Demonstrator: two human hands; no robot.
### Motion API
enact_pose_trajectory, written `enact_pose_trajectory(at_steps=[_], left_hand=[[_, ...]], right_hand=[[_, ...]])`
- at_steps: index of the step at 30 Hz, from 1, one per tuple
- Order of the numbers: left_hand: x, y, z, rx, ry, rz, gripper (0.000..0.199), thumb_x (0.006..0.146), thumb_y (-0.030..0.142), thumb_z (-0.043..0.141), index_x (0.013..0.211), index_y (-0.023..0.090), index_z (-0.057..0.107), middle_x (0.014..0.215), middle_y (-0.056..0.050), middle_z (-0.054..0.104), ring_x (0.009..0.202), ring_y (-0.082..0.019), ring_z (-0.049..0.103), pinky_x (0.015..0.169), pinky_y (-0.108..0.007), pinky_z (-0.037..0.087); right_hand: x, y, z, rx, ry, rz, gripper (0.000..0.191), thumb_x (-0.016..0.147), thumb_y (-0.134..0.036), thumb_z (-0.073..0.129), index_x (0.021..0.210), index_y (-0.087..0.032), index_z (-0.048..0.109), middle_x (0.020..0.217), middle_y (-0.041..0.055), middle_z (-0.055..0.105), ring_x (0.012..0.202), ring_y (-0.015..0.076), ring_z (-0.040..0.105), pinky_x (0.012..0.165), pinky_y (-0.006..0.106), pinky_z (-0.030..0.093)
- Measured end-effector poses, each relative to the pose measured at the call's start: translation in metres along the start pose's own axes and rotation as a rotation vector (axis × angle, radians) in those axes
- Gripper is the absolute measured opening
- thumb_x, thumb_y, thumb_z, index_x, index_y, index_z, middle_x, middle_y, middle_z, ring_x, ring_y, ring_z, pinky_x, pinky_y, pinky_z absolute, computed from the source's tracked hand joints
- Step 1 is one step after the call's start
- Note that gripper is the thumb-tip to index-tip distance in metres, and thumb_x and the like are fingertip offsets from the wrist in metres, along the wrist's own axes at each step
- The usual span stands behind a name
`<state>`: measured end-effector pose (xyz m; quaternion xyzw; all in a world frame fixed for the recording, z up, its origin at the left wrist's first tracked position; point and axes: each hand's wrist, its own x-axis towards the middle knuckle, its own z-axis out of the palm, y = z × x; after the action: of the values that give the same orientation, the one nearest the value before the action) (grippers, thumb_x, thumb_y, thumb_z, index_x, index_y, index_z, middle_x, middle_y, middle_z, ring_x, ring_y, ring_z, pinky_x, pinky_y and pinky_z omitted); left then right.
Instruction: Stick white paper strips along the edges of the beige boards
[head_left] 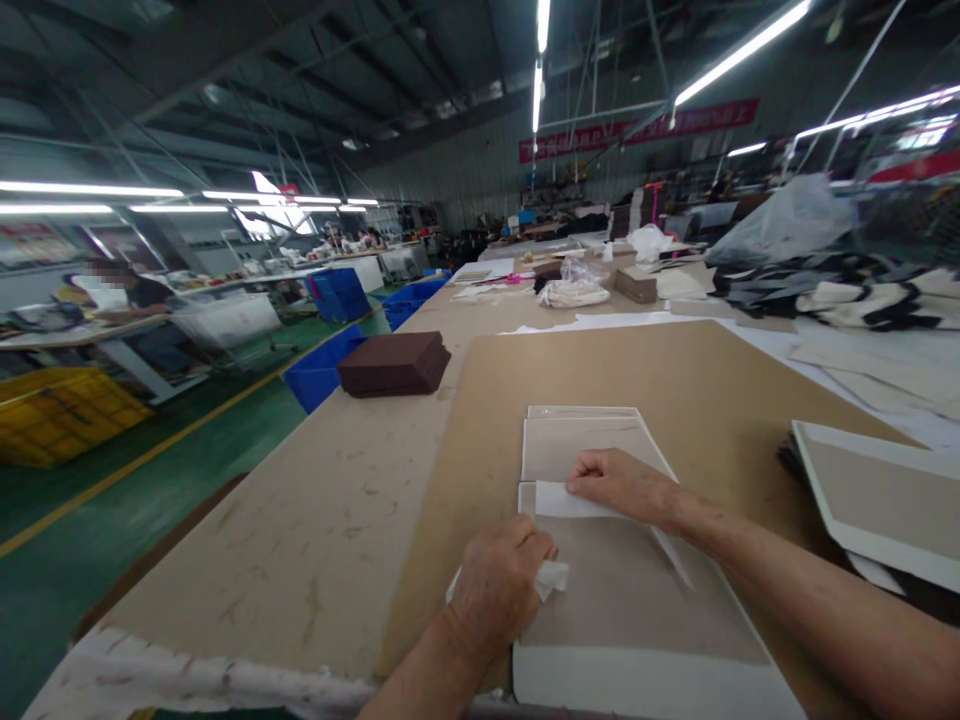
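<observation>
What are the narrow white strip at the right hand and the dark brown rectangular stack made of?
The narrow white strip at the right hand looks like matte paper or thin film, being flat and plain. The dark brown rectangular stack seems matte, perhaps fabric or felt: its edges show thin layers.

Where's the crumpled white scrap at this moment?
In the head view, the crumpled white scrap is in the left hand, low and near the middle, over the left edge of the beige panel.

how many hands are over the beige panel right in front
2: the left hand, holding a crumpled white scrap by the beige panel's left edge, and the right hand, pinching a white strip near its far end. None seem hidden.
</observation>
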<state>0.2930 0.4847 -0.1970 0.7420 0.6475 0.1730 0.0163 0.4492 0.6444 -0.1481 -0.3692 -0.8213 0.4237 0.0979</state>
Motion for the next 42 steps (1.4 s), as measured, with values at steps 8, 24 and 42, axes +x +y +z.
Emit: enact_pose_trajectory(at_steps=[8, 24, 42], left_hand=[[0.001, 0.002, 0.0, 0.024, -0.029, -0.027, 0.011, 0.087, 0.019, 0.047, 0.089, 0.024, 0.056, 0.092, 0.001, 0.057, 0.077, -0.017, 0.058, 0.068, -0.029, 0.046], [0.006, 0.004, -0.001, 0.103, -0.1, -0.097, 0.045, 0.092, 0.025, 0.035, 0.136, 0.015, 0.04, 0.148, -0.008, 0.034, 0.107, -0.026, 0.06, 0.087, -0.042, 0.054], [0.008, 0.007, -0.003, 0.12, -0.117, -0.121, 0.042, 0.092, 0.024, 0.034, 0.133, 0.018, 0.043, 0.148, -0.005, 0.036, 0.105, -0.026, 0.061, 0.083, -0.046, 0.055]], right_hand=[[0.023, -0.01, 0.012, -0.126, -0.024, 0.015, 0.017, 0.07, -0.029, 0.056, 0.073, -0.014, 0.063, 0.066, -0.0003, 0.059, 0.061, 0.0102, 0.046, 0.055, 0.022, 0.033], [0.027, -0.01, 0.015, -0.232, -0.007, -0.019, 0.018, 0.072, -0.028, 0.054, 0.073, -0.014, 0.066, 0.071, 0.0026, 0.065, 0.066, 0.0132, 0.054, 0.059, 0.023, 0.036], [0.016, 0.005, -0.005, -0.119, -0.069, -0.03, 0.02, 0.069, -0.032, 0.062, 0.082, -0.016, 0.062, 0.069, 0.0001, 0.062, 0.062, 0.0115, 0.051, 0.055, 0.021, 0.036]])
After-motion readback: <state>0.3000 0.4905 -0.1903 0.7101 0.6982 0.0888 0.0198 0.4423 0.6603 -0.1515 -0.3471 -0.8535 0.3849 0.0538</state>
